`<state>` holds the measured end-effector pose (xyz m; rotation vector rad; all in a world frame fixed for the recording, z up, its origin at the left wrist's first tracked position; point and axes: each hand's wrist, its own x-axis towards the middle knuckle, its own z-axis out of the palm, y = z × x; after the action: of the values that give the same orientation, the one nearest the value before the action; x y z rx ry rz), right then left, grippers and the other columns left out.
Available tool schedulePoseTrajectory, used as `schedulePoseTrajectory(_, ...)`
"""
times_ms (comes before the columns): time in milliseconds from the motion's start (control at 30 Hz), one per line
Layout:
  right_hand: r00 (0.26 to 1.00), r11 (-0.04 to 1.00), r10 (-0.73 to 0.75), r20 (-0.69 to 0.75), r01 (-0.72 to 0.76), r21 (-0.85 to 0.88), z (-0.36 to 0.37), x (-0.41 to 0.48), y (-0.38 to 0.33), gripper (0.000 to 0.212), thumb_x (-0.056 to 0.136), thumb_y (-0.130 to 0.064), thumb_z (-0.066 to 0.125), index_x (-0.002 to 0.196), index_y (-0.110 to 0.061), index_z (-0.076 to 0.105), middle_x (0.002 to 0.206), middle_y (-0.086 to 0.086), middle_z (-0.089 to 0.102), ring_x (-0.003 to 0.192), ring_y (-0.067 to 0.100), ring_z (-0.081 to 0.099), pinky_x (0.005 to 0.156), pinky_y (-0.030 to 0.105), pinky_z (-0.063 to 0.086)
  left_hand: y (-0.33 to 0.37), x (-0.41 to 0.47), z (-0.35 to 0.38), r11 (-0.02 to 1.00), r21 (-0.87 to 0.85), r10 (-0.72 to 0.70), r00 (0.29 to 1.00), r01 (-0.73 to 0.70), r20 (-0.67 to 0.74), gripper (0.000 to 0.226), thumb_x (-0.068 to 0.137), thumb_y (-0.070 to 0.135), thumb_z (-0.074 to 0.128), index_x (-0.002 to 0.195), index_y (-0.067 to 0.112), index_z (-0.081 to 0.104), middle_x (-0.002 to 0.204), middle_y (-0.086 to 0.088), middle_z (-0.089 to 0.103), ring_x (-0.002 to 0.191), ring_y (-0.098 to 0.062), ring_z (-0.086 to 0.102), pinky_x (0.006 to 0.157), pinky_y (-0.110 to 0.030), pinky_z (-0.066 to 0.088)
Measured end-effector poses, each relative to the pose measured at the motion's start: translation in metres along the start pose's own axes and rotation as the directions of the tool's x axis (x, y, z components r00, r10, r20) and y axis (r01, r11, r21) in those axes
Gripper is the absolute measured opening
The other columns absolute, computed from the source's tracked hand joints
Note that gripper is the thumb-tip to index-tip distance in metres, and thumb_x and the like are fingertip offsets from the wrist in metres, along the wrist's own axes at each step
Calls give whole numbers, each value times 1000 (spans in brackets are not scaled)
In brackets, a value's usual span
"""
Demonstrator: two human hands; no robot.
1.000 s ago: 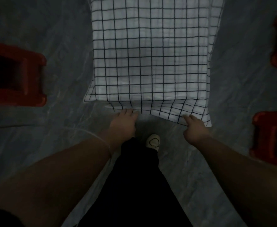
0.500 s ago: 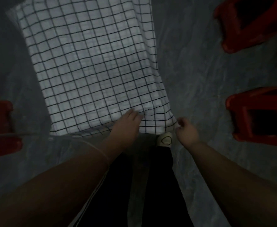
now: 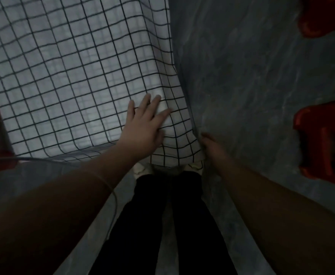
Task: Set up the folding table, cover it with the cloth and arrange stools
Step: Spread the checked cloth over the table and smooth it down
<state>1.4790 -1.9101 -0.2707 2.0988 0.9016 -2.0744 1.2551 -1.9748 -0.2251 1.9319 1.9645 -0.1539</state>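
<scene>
White checked cloth [image 3: 73, 76] spread flat, near-R corner draping down. L hand [image 3: 142, 126] lies flat on top by that corner, fingers straight & spread, gripping nothing. R hand [image 3: 212, 147] sits lower, fingers curled, pinching hanging corner edge. Red stool [image 3: 321, 139] well apart to R.

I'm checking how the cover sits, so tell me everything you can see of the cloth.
The cloth is thin white fabric with a black grid of squares. It lies spread over the table, which it hides. It is mostly flat and drapes over the near and right edges, with soft folds at the near right corner. The left hand presses flat on it by that corner. The right hand seems to pinch the hanging edge there.
</scene>
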Motion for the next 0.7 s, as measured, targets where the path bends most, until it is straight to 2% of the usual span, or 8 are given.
schedulePoseTrajectory(67, 994, 988, 60, 92, -73, 137, 1, 17, -2, 18, 102, -23, 49, 116, -17, 60, 100, 3, 67, 103, 28, 64, 77, 33, 52, -3, 0, 7, 1000, -21, -8, 1000, 8, -16, 66, 94, 40, 52, 154, 30, 28, 165, -10, 13, 152, -34, 4, 117, -65, 8)
schedulePoseTrajectory(200, 948, 952, 160, 274, -222, 211, 8, 42, -5, 29, 97, -43, 56, 111, -20, 67, 97, -1, 73, 91, 16, 66, 73, 32, 49, -6, 2, 23, 1000, 2, -4, 997, 5, -82, 69, 92, 36, 53, 155, 28, 28, 165, -11, 15, 152, -34, 7, 117, -64, 8)
schedulePoseTrajectory(267, 937, 959, 146, 317, -212, 187, 12, 49, -4, 29, 95, -44, 58, 108, -21, 68, 98, 1, 76, 95, 20, 69, 79, 37, 52, -7, 3, 28, 1000, 27, -8, 995, 11, -103, 68, 92, 37, 53, 155, 27, 29, 165, -11, 15, 152, -34, 8, 117, -64, 9)
schedulePoseTrajectory(367, 904, 957, 132, 408, -224, 185, 11, 39, -2, 33, 94, -32, 60, 119, -13, 69, 117, 12, 72, 112, 32, 67, 98, 51, 50, -6, 3, 28, 998, 52, -11, 994, 17, -109, 65, 95, 38, 50, 155, 25, 28, 165, -11, 16, 152, -34, 8, 117, -64, 8)
schedulePoseTrajectory(433, 897, 953, 129, 423, -230, 196, 1, 29, -2, 47, 86, -23, 64, 131, -8, 62, 124, 17, 68, 115, 36, 65, 97, 54, 51, -4, 4, 28, 998, 64, -11, 995, 18, -98, 65, 96, 39, 47, 156, 26, 25, 165, -11, 14, 152, -34, 7, 117, -64, 7)
schedulePoseTrajectory(500, 923, 964, 61, 380, -153, 218, -10, 15, -4, 50, 87, -14, 63, 135, -6, 57, 125, 19, 67, 113, 38, 65, 89, 52, 56, -5, 4, 28, 998, 65, -16, 997, 22, -79, 67, 96, 40, 46, 157, 27, 21, 165, -12, 11, 152, -34, 5, 117, -64, 6)
schedulePoseTrajectory(567, 959, 982, -67, 274, 14, 191, -21, -2, -8, 37, 93, -4, 58, 130, -5, 58, 119, 19, 69, 108, 36, 67, 88, 52, 56, -5, 3, 26, 998, 57, -14, 998, 18, -66, 69, 97, 41, 46, 158, 27, 17, 166, -14, 7, 152, -35, 3, 117, -64, 5)
schedulePoseTrajectory(700, 921, 924, -372, 116, 379, -47, -40, -31, -12, 27, 95, 1, 59, 102, -25, 66, 96, -7, 72, 87, 6, 69, 86, 33, 57, -5, 2, 19, 999, 32, 10, 999, -9, -46, 69, 97, 47, 40, 159, 30, 13, 165, -20, -1, 151, -41, -3, 116, -66, 5)
